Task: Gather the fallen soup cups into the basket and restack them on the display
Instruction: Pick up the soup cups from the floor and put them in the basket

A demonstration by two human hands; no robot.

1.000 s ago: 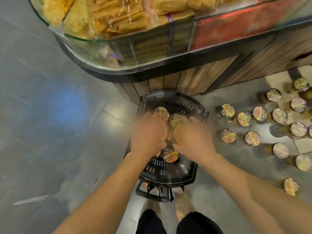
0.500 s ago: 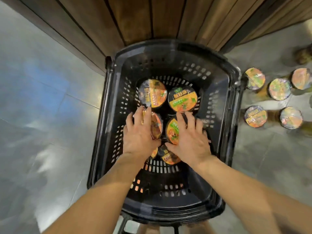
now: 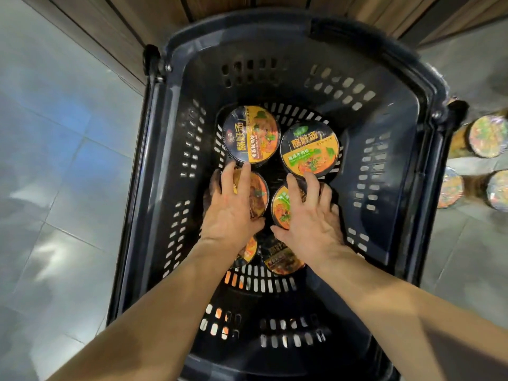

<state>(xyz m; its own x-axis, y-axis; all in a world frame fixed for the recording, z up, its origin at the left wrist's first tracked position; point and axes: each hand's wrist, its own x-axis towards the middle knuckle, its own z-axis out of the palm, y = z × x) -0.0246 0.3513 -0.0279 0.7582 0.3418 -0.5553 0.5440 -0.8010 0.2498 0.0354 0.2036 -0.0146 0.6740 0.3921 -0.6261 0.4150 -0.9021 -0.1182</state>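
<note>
In the basket (image 3: pixel 390 138), six soup cups (image 3: pixel 309 148) are gathered, one each gripped from above by the left hand (image 3: pixel 231 213) and right hand (image 3: pixel 310 224). Floor cups (image 3: pixel 488 136) are left ungathered; restacking is judged outstanding.

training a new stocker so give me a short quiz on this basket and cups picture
1. True or false: the left hand and right hand are outside the basket.
2. How many cups show inside it?
3. The loose cups stand: A on the floor at the right; B at the left; C on the counter.
Key: 1 false; 2 six; 3 A.
</note>
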